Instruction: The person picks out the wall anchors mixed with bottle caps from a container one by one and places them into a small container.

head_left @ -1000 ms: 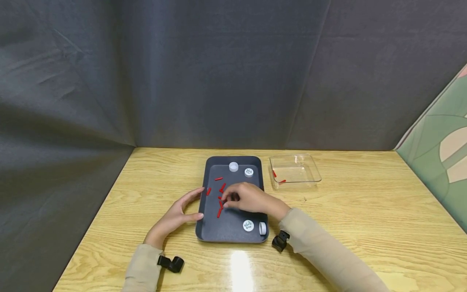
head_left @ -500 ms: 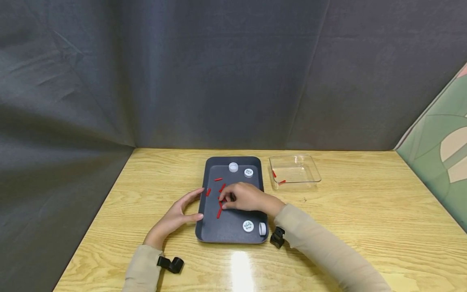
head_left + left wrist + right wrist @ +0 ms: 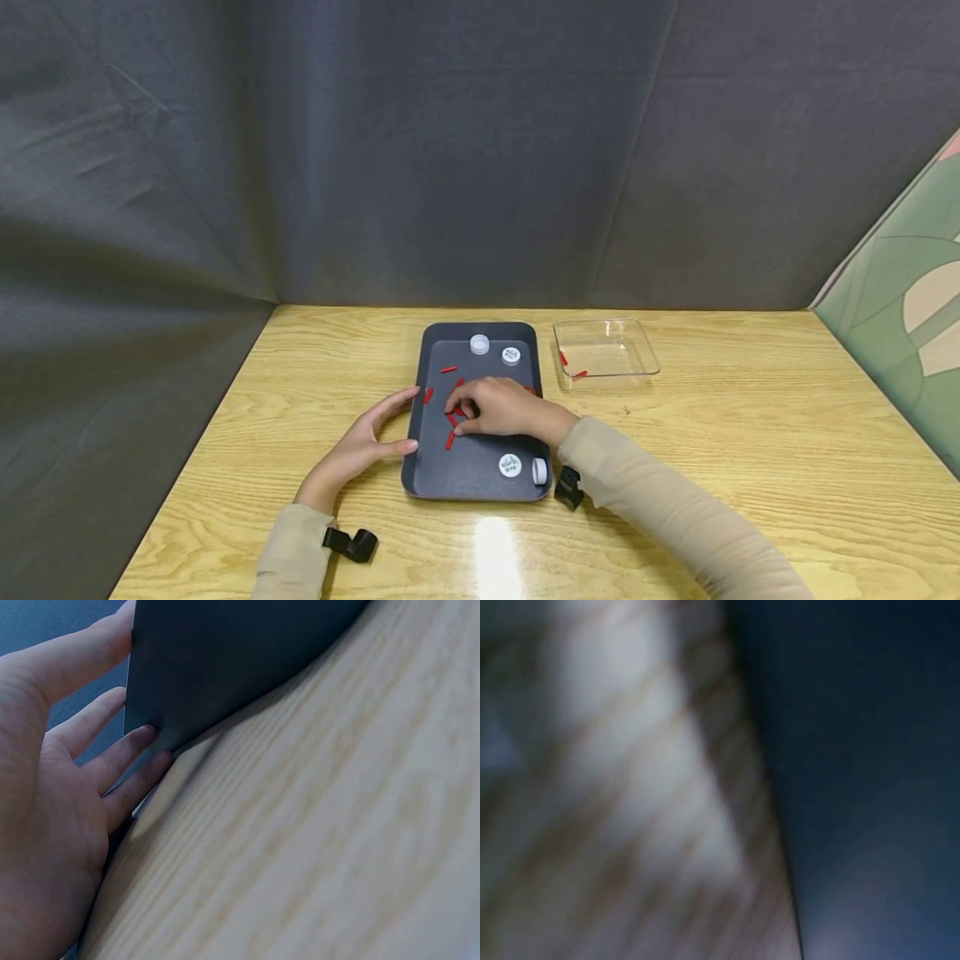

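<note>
Red sticks [image 3: 429, 395]: loose on dark tray [image 3: 465, 479], ctr-left; 2 more in clear box [image 3: 607, 358], far right. L hand [image 3: 365, 439]: fingers wide, at tray's left rim. R hand [image 3: 504, 408]: fingers curled over sticks; I can't tell if gripping. Step, I'd judge: picking up; next prob. calls for narrow pinch.

Dark grey cloth [image 3: 465, 150] hangs behind and left of a wood-grain table [image 3: 765, 417]. Light reflects off the tabletop. A green patterned panel [image 3: 885, 333] stands right.
</note>
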The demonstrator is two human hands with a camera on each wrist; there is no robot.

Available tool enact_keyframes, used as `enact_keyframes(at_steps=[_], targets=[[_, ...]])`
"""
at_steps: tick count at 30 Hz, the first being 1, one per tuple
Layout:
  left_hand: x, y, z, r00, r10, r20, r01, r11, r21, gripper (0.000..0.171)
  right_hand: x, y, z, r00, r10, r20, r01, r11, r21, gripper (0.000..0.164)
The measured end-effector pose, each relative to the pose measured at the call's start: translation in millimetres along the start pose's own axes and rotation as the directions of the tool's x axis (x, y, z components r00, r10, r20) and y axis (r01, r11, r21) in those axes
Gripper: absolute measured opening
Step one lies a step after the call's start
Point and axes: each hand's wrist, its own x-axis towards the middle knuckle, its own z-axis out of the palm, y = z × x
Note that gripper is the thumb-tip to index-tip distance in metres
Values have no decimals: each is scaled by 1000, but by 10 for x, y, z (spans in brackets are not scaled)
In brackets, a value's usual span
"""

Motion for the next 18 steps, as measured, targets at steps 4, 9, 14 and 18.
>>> enact_keyframes(at_steps=[4,9,14,18], targets=[[1,3,-1,1000,3,2,-3,1000,1,75,11,1,4,1000,3,4,-3,1000,-6,23],[0,8,0,1000,-5,1,5,1000,-8,75,6,-4,1,1000,-1,-3,1,1000,6,20],[-3,4,0,1000,-14,-2,14,1000,-7,75,0,-6,2,1000,-1,-8,1,1000,21,20],[-1,-4,-3,1000,-7,0,7,1000,-7,75,-8,-8,-8,1000,1,-4,-1,999,42,19]])
